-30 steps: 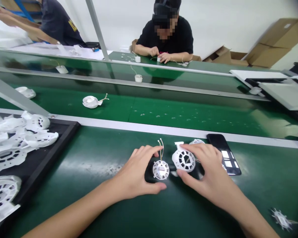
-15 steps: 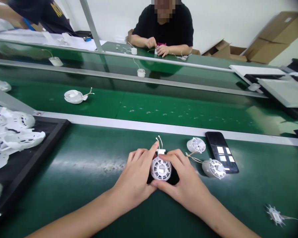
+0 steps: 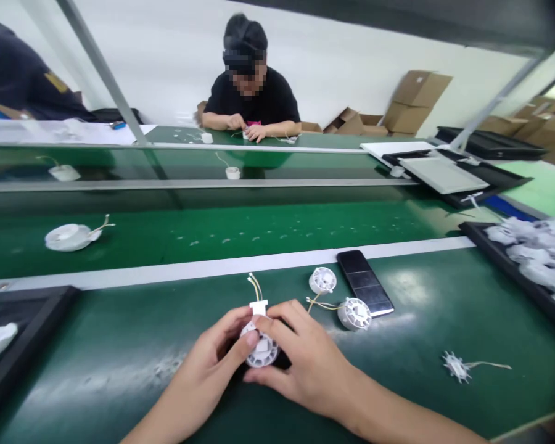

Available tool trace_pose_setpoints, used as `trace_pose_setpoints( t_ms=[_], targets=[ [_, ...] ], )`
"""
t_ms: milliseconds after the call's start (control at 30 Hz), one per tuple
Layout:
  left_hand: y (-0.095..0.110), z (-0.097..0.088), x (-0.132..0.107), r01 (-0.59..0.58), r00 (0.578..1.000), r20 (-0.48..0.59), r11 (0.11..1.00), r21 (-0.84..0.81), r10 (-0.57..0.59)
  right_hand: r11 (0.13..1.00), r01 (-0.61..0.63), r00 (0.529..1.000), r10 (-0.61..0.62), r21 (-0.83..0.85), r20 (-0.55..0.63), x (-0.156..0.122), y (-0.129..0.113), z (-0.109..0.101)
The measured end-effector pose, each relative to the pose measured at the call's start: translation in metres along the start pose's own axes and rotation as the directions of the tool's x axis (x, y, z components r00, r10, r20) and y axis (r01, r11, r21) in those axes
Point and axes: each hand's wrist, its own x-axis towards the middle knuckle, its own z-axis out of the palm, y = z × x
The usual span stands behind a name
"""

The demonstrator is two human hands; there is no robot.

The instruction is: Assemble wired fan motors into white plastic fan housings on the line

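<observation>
- Change: our right-hand fingers [image 3: 277,327] now lie across the face of the white slotted round plastic housing [image 3: 264,353], which sat mostly uncovered between our hands a moment ago.
- Our left hand [image 3: 213,364] cups the housing's near side, and our right hand [image 3: 300,357] comes across from the right, wrist low.
- Both grips are pressed together on the housing, pinching it above the tabletop, with its white tab [image 3: 258,307] and thin yellow-and-white wires [image 3: 254,287] pointing away from us.
- Just ahead on the green tabletop [image 3: 120,364]: a second white housing with wires [image 3: 354,313], a smaller white housing [image 3: 322,280] and a black smartphone [image 3: 364,291].
- To the right: a white spiked plastic disc with a wire [image 3: 456,367].
- Our view has swung right, bringing in a black tray of white plastic parts [image 3: 504,265].
- Beyond: a green conveyor belt [image 3: 259,225], then a seated co-worker [image 3: 250,92] working with both hands.
</observation>
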Motion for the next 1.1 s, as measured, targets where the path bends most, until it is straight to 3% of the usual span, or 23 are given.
trace_pose_setpoints(
  t_ms=[67,133,267,333,367,400,467,533,600,633,700,767,800,833,900,933,1033,1100],
  targets=[
    [0.003,0.006,-0.001,0.088,0.994,0.076,0.983,-0.164,-0.077,0.996,0.062,0.998,-0.064,-0.062,-0.023,-0.004,0.0,0.001],
    [0.006,0.013,-0.004,0.121,0.989,0.109,0.972,-0.2,-0.101,0.991,0.092,0.995,-0.095,-0.101,-0.033,-0.007,0.001,0.0],
    [0.01,0.012,0.008,-0.006,0.996,0.091,1.0,-0.027,0.008,0.989,0.093,0.995,-0.097,-0.114,-0.029,-0.006,0.003,-0.022],
    [0.014,-0.007,0.034,-0.096,0.992,-0.059,0.962,0.254,0.115,0.984,0.081,0.997,-0.079,-0.161,0.022,-0.005,0.007,-0.044],
    [0.018,-0.022,0.053,-0.115,0.966,-0.167,0.902,0.415,0.199,0.975,0.07,0.997,-0.061,-0.209,0.046,-0.004,0.011,-0.057],
    [0.022,-0.04,0.073,-0.084,0.908,-0.279,0.788,0.61,0.313,0.962,0.05,0.998,-0.037,-0.267,0.052,-0.004,0.016,-0.07],
    [0.03,-0.08,0.113,0.01,0.79,-0.438,0.704,0.71,0.43,0.935,-0.028,0.998,0.044,-0.352,0.038,-0.005,0.029,-0.092],
    [0.037,-0.113,0.146,0.075,0.728,-0.489,0.654,0.753,0.48,0.923,-0.122,0.989,0.143,-0.366,0.031,-0.005,0.044,-0.105],
    [0.041,-0.128,0.161,0.095,0.729,-0.472,0.61,0.787,0.496,0.916,-0.209,0.975,0.223,-0.343,0.002,-0.004,0.055,-0.107],
    [0.042,-0.128,0.161,0.092,0.729,-0.453,0.582,0.808,0.514,0.908,-0.25,0.967,0.254,-0.337,-0.033,-0.002,0.058,-0.105],
    [0.041,-0.11,0.147,0.051,0.69,-0.389,0.495,0.867,0.61,0.884,-0.332,0.943,0.309,-0.329,-0.121,0.001,0.057,-0.094],
    [0.035,-0.076,0.117,-0.075,0.679,-0.238,0.388,0.918,0.694,0.876,-0.37,0.928,0.339,-0.308,-0.151,0.003,0.048,-0.079],
    [0.031,-0.057,0.099,-0.169,0.704,-0.131,0.344,0.924,0.698,0.886,-0.358,0.934,0.335,-0.294,-0.128,0.003,0.041,-0.071],
    [0.026,-0.037,0.079,-0.275,0.761,-0.014,0.343,0.898,0.648,0.901,-0.33,0.944,0.318,-0.281,-0.089,0.002,0.033,-0.063],
    [0.014,-0.002,0.044,-0.399,0.856,0.166,0.422,0.814,0.489,0.927,-0.258,0.963,0.268,-0.271,0.002,-0.002,0.019,-0.048],
    [0.008,0.01,0.03,-0.412,0.881,0.202,0.485,0.771,0.428,0.935,-0.227,0.968,0.247,-0.271,0.04,-0.004,0.013,-0.041],
    [-0.008,0.026,0.006,-0.365,0.92,0.161,0.638,0.678,0.356,0.957,-0.177,0.973,0.205,-0.229,0.102,-0.008,0.003,-0.028],
    [-0.012,0.024,0.001,-0.343,0.926,0.115,0.674,0.654,0.359,0.976,-0.165,0.978,0.181,-0.144,0.104,-0.01,0.001,-0.023]
  ],
)
